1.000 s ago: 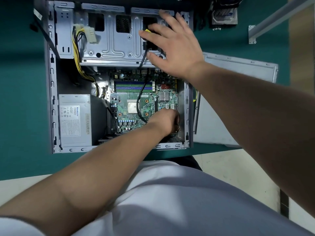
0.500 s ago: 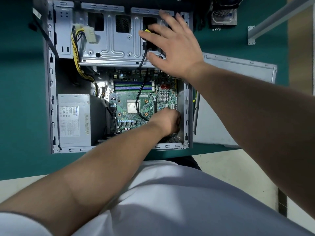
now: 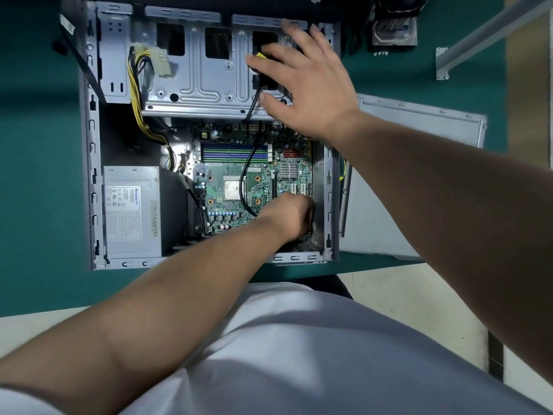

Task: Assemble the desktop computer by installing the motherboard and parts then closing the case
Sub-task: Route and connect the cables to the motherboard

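Note:
The open computer case lies on its side on the green table. The green motherboard sits inside it, with the bare CPU and memory sticks showing. My right hand rests with spread fingers on the metal drive cage at the far end. A black cable runs from under that hand down across the board. Its lower end goes into my left hand, whose fingers curl at the board's near right corner. The fingertips and the cable's plug are hidden.
The grey power supply fills the case's near left corner. Yellow and black wires with a white plug lie on the cage. The case's side panel lies to the right. A hard drive and a metal rail lie beyond it.
My left hand has shifted very slightly at the board's near right corner. My right hand has stayed on the drive cage.

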Motion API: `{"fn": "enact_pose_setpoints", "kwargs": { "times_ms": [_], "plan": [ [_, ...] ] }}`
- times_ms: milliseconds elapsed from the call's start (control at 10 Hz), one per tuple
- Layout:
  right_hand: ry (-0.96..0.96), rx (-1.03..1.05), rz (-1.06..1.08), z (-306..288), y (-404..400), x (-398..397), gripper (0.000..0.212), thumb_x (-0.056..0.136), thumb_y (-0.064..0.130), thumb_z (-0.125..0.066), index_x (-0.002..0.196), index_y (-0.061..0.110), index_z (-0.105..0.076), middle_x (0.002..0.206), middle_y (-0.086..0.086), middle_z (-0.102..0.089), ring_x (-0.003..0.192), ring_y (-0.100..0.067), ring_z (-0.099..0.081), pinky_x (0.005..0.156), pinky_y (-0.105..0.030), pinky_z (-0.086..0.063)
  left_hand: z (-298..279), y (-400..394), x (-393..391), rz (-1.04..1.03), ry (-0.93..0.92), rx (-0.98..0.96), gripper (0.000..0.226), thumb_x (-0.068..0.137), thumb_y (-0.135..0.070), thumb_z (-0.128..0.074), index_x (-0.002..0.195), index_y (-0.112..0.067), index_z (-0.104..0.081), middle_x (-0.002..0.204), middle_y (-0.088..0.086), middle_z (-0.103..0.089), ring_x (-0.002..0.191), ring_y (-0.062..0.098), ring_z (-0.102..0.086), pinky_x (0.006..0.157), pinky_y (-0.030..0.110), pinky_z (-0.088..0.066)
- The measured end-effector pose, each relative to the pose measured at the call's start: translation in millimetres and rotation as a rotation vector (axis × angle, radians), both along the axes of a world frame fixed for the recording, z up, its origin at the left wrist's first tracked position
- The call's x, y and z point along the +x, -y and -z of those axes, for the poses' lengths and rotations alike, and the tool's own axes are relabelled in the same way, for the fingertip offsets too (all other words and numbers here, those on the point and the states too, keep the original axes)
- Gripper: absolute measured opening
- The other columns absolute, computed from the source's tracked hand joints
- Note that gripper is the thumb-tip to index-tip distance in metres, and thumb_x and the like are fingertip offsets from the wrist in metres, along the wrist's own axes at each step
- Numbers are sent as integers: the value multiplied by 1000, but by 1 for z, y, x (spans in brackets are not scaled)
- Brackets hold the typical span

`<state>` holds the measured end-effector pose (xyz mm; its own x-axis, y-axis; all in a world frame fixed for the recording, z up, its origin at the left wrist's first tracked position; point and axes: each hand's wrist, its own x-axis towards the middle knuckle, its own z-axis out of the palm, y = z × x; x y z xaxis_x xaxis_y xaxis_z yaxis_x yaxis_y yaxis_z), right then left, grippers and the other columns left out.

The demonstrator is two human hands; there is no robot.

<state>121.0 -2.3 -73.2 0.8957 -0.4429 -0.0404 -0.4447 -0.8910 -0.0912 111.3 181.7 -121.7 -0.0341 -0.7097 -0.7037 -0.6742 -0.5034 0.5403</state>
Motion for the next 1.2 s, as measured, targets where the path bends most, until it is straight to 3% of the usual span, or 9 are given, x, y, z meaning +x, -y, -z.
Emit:
{"fn": "enact_pose_setpoints", "kwargs": {
  "times_ms": [200,500,800,1200],
  "plan": [
    [8,-4,-2,1,0,0,58,99,61,-31,153,42,-40,153,9,-48,154,-25,-21,126,-51,-9,7,1,0,-37,-4,-16,29,90,-19,-72,74,-31,-51,83,-2,-63,78,22,-63,68,30,-46],
    [18,5,3,1,-1,0,57,99,60,-32,152,42,-41,152,10,-49,154,-24,-22,127,-51,-9,7,1,-3,-31,8,-28,39,90,-21,-72,70,-33,-41,74,-9,-53,73,20,-57,68,30,-44],
    [14,3,6,0,0,0,57,99,60,-31,152,42,-41,152,10,-49,154,-24,-22,126,-51,-10,4,-2,1,-77,-43,-58,24,88,-17,-72,80,-31,-55,78,-11,-60,82,21,-63,74,27,-48],
    [18,9,4,0,-1,-1,57,99,60,-31,152,42,-41,152,10,-49,154,-23,-22,127,-50,-9,-1,2,-1,-20,-18,-24,24,88,-18,-71,75,-30,-54,78,-9,-60,78,20,-62,68,30,-52]
  ]
}}
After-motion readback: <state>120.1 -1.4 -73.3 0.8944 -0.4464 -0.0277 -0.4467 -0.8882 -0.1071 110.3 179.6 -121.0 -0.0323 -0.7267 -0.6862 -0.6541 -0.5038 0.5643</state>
